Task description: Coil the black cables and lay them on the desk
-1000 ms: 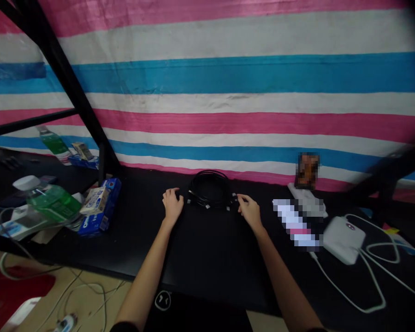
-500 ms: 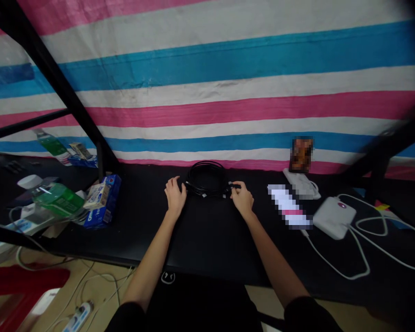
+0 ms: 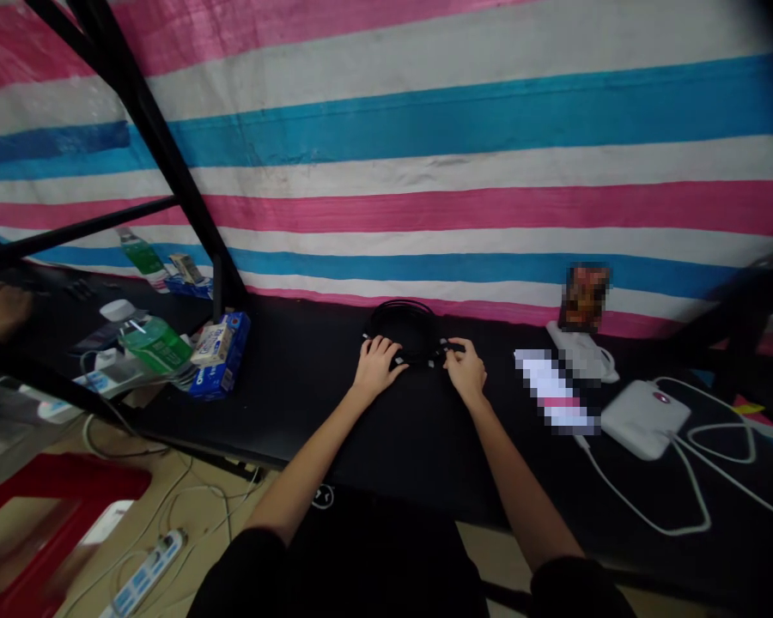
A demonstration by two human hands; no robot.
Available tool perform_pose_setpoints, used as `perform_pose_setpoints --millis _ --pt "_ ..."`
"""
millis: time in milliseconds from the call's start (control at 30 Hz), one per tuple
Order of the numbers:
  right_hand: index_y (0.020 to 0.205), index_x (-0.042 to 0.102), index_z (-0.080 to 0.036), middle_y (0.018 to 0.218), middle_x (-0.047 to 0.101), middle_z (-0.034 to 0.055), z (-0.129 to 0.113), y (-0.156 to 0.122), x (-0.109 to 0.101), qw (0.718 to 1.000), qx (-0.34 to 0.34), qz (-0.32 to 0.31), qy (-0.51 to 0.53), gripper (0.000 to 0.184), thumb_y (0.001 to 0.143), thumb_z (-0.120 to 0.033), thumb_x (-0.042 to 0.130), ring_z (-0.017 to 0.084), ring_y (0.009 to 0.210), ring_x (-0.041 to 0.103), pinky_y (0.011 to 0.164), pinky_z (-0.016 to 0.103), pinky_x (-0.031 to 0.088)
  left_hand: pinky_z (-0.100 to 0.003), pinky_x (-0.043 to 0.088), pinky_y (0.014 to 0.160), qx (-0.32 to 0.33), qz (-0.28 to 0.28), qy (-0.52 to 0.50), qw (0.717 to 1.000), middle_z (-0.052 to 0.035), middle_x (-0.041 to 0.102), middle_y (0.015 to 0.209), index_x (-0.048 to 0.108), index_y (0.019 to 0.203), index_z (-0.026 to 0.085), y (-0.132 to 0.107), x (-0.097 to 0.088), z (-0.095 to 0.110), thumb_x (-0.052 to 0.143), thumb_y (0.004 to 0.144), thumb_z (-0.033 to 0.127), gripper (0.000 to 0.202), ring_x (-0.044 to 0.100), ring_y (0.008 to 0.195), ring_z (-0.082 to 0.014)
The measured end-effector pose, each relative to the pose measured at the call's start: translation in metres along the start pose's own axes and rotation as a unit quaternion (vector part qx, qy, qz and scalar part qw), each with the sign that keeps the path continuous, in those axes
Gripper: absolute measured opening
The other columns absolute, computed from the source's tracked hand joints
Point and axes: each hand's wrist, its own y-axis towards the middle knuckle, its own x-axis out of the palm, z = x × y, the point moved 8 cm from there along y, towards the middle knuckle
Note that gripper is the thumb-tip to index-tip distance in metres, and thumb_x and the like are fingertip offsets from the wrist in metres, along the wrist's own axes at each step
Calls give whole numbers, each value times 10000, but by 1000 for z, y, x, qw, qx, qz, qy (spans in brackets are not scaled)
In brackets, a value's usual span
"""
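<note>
A coiled black cable [image 3: 400, 303] lies on the black table with several plug ends showing at its front. My left hand [image 3: 374, 369] rests at the coil's front left side, palm down, fingers apart and touching or just over the loops. At the front right of the coil, my right hand [image 3: 466, 372] is closed, with thumb and index finger pinching a black part of the cable near its plug ends. The fingertips of both hands partly cover the cable.
To the right are a blurred lit phone [image 3: 554, 390], a white power bank [image 3: 648, 416] with white cords, and a second blurred screen [image 3: 586, 296]. Leftward stand a blue box [image 3: 222, 373], a green bottle [image 3: 158, 343] and a metal frame post [image 3: 173, 163]. Another person's hand [image 3: 1, 309] shows far left.
My left hand has moved right, from beside the coil onto its front left part. My right hand stays pinched on the cable. The view has shifted left, and another person's hand has appeared.
</note>
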Motion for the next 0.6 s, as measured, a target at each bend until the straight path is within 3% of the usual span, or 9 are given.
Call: perform_pose_setpoints --millis 100,200,367,600 --pt "1107 556 -243 650 679 -26 3 -2 -3 1000 -1 4 20 328 795 -267 458 180 743 632 638 251 365 -457 289 971 11 -13 29 999 -113 561 1087 543 1107 212 -6 -6 -2 483 832 260 286 431 1132 -274" --pt "1104 559 -205 624 668 -15 5 -5 -7 999 -7 11 37 351 787 -287 434 183 659 628 604 255 376 -433 318 951 32 -26 57 998 -90 579 1041 564 1065 236 -21 -22 -16 513 804 237 267 475 1064 -250" --pt "1093 570 -223 632 670 -15 6 -5 -6 999 -17 0 44 344 781 -302 449 185 677 626 609 253 370 -422 340 938 -2 -42 113 993 -97 588 1062 576 1044 220 -58 -59 -70 508 791 241 263 479 1060 -260" --pt "1057 604 -252 658 687 -12 6 -5 -3 1000 -9 -9 23 305 784 -285 474 186 756 629 634 253 347 -417 339 934 -143 -66 174 972 -104 581 1109 563 1052 230 -110 -105 -140 446 815 277 269 451 1115 -272"
